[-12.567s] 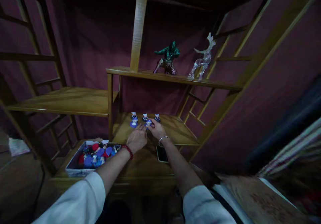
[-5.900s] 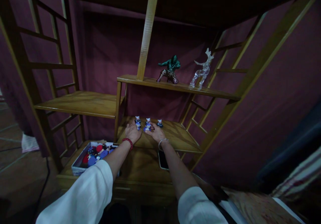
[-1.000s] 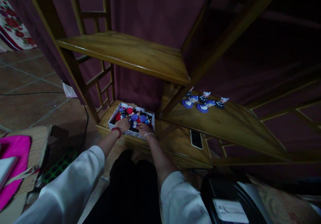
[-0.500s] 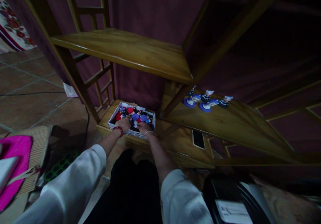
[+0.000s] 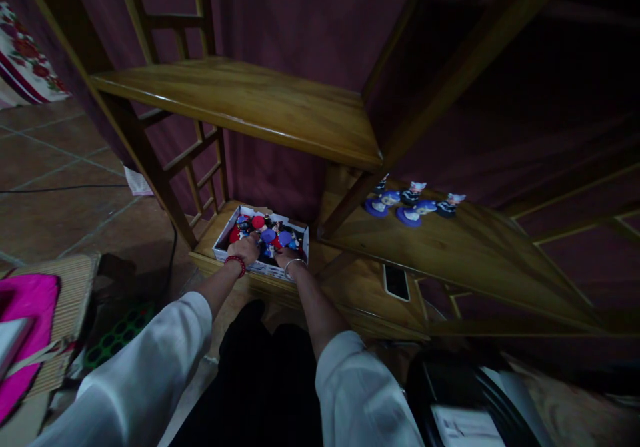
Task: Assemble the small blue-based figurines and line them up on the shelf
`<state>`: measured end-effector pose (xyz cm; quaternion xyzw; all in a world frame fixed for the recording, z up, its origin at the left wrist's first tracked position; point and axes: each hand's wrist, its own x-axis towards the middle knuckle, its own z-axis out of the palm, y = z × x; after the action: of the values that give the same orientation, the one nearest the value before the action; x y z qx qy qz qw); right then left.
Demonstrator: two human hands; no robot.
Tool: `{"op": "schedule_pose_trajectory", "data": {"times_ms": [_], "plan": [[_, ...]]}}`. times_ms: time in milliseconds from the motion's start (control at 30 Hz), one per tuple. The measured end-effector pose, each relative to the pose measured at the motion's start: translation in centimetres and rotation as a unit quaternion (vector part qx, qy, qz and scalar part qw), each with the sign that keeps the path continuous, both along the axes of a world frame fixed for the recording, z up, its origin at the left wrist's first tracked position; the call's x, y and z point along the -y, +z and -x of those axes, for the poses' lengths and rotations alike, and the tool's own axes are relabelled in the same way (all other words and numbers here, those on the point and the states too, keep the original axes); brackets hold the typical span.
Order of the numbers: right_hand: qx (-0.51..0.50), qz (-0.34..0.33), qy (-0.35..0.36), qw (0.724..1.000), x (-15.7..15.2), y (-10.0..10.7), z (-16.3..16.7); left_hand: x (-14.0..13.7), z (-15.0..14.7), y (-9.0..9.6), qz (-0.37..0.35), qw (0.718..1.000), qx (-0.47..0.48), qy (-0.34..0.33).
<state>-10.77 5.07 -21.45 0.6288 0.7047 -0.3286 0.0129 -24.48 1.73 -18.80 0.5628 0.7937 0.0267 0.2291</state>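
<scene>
A shallow white box full of small figurines in red, blue, purple and black rests on the lower wooden shelf. My left hand, with a red bead bracelet, reaches in over the box's left front part. Its fingers are curled down among the figurines, and their tips are hidden. At the right front wall, my right hand, wearing a pale bracelet, has its fingers closed against a small blue and white figurine. The two hands are apart, with figurines showing between them.
Several figurines stand on a higher shelf board to the right. A phone lies on the lower shelf. Another wooden board overhangs the box. A pink cloth is at left, and a black chair at right.
Both hands stay inside the box and have shifted only slightly. The small blue and white figurine between them has turned or tilted a little. The view has moved slightly.
</scene>
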Motion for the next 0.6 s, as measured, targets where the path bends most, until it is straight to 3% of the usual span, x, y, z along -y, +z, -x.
{"op": "schedule_pose_trajectory", "data": {"times_ms": [267,600], "plan": [[-0.029,-0.038,-0.004,0.999,0.0,-0.6,-0.1,-0.3,-0.1,-0.1,0.005,1.0,-0.006,0.005],[-0.094,-0.015,0.004,0.995,-0.3,-1.3,-0.1,0.1,-0.2,0.3,-0.006,1.0,-0.002,-0.001]]}}
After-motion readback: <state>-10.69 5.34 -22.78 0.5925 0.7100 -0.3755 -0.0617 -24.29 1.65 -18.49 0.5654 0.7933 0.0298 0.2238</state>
